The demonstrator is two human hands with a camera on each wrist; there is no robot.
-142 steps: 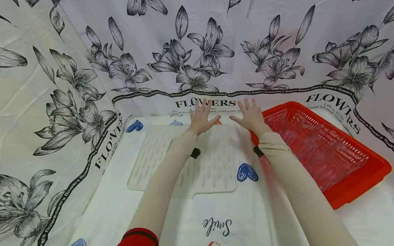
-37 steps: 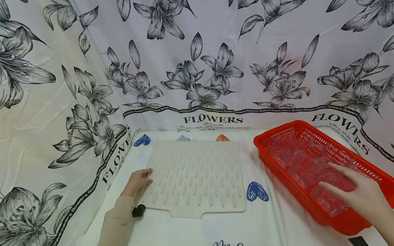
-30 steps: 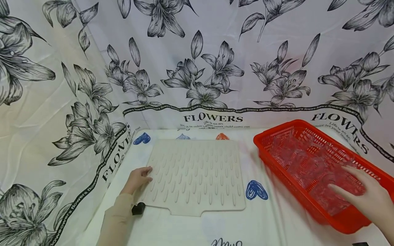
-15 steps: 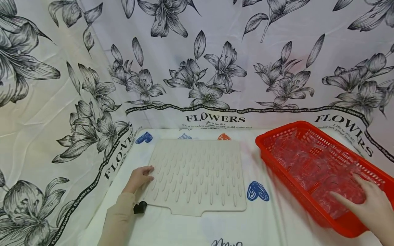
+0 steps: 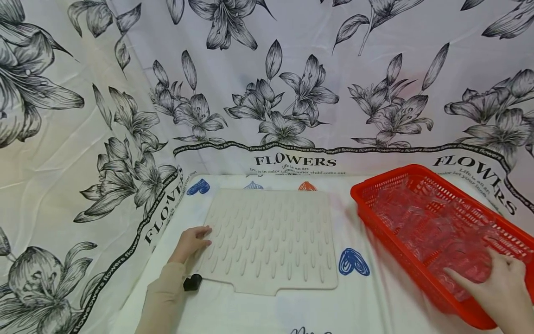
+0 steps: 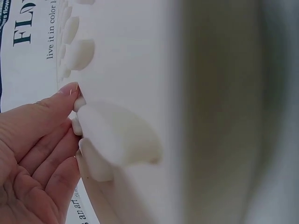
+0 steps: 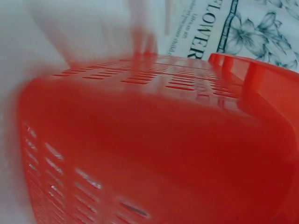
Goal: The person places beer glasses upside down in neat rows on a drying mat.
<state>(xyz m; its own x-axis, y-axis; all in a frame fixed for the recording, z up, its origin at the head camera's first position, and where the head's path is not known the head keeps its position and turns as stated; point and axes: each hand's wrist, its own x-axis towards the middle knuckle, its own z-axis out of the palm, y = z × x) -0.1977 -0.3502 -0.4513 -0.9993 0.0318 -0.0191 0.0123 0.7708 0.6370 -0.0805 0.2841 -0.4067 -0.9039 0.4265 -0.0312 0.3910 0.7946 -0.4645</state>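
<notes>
My left hand [image 5: 189, 246] is at the left edge of a cream draining board [image 5: 267, 241] with rows of raised pegs and a front tab. In the left wrist view, thumb and curled fingers pinch the board's edge beside the pegs. My right hand [image 5: 500, 278] reaches over the near end of a red basket [image 5: 421, 285]. Its thumb and bent fingers are spread around clear plastic pieces [image 5: 463, 260] in the basket; I cannot tell whether they grip one. The right wrist view shows mostly the red basket wall [image 7: 154, 140], with the hand hidden.
More clear plastic pieces [image 5: 425, 229] lie farther back in the basket. A white cloth [image 5: 354, 311] printed with hearts covers the table, and a flower-printed curtain [image 5: 292, 41] hangs behind and to the left. A black wrist camera [image 5: 193, 282] sits at my left cuff.
Both hands were stretched forward with fingers spread; now the left is at the board's left edge and the right in the basket. Over the last second the right fingers bend in among the clear pieces.
</notes>
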